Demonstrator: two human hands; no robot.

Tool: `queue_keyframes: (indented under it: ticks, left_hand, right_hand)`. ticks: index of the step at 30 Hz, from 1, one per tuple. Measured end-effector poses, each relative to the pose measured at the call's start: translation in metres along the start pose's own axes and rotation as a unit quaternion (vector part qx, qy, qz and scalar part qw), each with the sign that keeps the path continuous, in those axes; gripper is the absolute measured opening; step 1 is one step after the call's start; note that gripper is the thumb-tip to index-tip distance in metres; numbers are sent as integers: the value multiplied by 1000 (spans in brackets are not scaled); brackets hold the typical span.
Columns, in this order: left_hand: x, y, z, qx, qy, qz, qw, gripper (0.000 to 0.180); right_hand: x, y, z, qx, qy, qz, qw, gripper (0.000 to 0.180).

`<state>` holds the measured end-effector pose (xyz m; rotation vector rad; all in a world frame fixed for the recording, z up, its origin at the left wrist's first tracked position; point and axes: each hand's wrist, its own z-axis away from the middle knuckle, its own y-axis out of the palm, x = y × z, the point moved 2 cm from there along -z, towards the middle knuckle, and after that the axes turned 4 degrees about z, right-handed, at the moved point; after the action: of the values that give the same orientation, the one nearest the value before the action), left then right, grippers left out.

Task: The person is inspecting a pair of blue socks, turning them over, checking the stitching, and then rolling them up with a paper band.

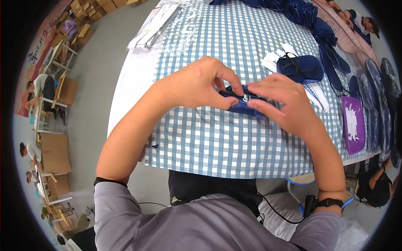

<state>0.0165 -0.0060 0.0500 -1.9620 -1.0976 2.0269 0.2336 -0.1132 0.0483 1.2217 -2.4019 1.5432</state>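
Note:
On the checked tablecloth (222, 142) lies a small navy-blue fabric item (245, 110), folded or rolled narrow, with white lettering on a dark part. My left hand (197, 85) is closed on its left end, thumb at the near side and fingers at the far side. From the right, my right hand (289, 100) grips the other end between thumb and fingers. My fingers hide part of the item, so its exact kind cannot be told. Just beyond my right hand sits a flat navy fabric piece (307, 71) with black cord, lying over white strips (320, 96) with blue edges.
A purple tray (355, 125) with white slips stands at the right, beside plastic-wrapped navy items (372, 104). Heaped navy fabric (301, 16) runs along the far right edge. Clear plastic packaging (167, 25) lies at the far left. Other people work at tables with cardboard boxes (54, 152).

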Motion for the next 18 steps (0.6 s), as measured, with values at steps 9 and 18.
queue_keyframes:
  ticks: [9, 18]
  left_hand:
    - [-8, -5, -3, 8, -15, -27, 999, 23]
    - [-26, 9, 10, -50, 139, -194, 970, 25]
  right_hand:
    - [-4, 3, 2, 32, 31, -70, 997, 20]
    - [-17, 1, -5, 66, 62, -87, 992, 20]
